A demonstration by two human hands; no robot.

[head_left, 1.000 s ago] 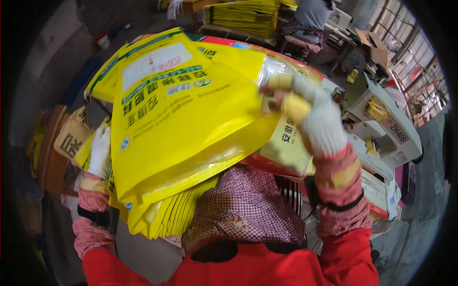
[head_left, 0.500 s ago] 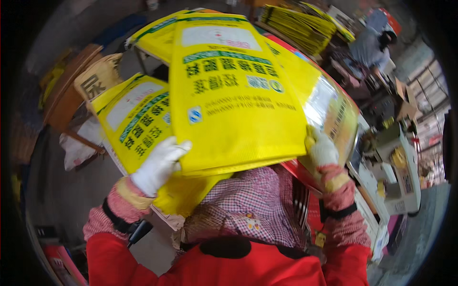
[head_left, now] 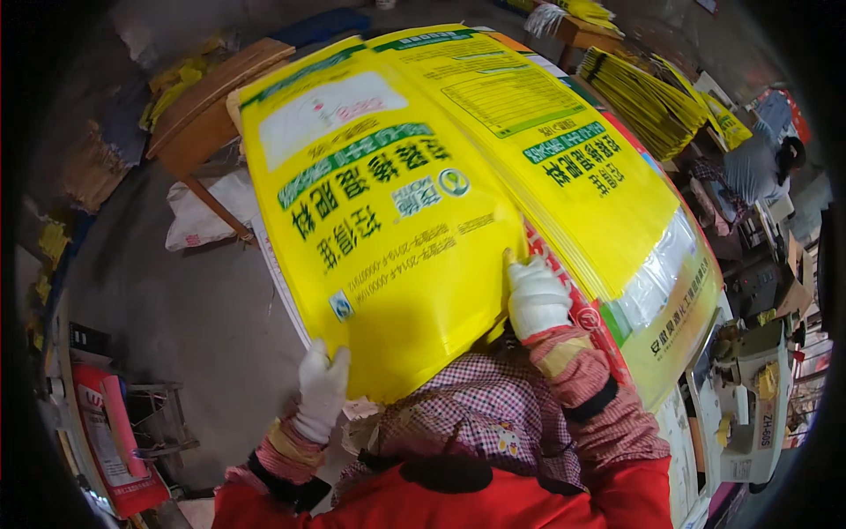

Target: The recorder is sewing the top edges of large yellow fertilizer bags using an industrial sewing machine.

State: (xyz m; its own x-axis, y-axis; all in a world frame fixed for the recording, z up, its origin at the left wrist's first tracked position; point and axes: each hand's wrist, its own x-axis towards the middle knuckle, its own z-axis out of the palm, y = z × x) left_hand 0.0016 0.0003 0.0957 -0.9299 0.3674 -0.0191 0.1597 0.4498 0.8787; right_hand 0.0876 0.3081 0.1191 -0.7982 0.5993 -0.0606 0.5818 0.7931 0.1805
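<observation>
A flat yellow printed sack [head_left: 414, 291] lies in front of me on top of other flat bags, its near edge close to my lap. My left hand [head_left: 322, 388], in a white glove, has thumb and fingers closed at the sack's near left corner. At its near right edge my right hand [head_left: 539, 298], gloved too, grips the border with fingertips partly hidden. Right beside this sack is a pile of similar yellow sacks [head_left: 546, 176]. Under that pile, glossy bags [head_left: 674, 309] with a pale printed end stick out toward the right.
A wooden table [head_left: 211, 101] stands at the far left, with a white bag [head_left: 207, 212] below it. Bundled yellow sacks [head_left: 643, 101] are at the far right, near another person [head_left: 758, 132]. A pale machine [head_left: 753, 406] stands at right, and a red bag [head_left: 110, 441] lies lower left.
The yellow sack, raised between both hands before, has come down leftward onto the left-hand bags. My right hand moved left, and my left hand moved down toward me. The view has shifted.
</observation>
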